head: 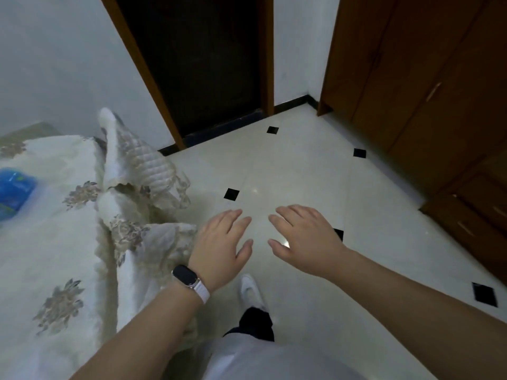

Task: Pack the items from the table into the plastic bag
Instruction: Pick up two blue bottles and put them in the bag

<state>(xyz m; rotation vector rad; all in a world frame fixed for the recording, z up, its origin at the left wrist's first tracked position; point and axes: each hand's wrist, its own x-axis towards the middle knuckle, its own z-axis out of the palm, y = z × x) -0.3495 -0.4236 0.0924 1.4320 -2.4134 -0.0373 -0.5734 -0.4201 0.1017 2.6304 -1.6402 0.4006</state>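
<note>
My left hand [219, 246] and my right hand [304, 237] hover palm down over the tiled floor, fingers spread, holding nothing. A watch with a white strap is on my left wrist. To the left stands the table [55, 242] under a cream cloth with a flower pattern. At the far left edge a blue packet [15, 187] lies on it, seemingly under clear plastic, blurred. I cannot make out a plastic bag for certain.
A dark doorway [197, 64] with a wooden frame is straight ahead. Wooden cupboards [425, 91] line the right side. The floor [288, 165] is pale tile with small black diamonds. My white shoe [249, 289] is below my hands.
</note>
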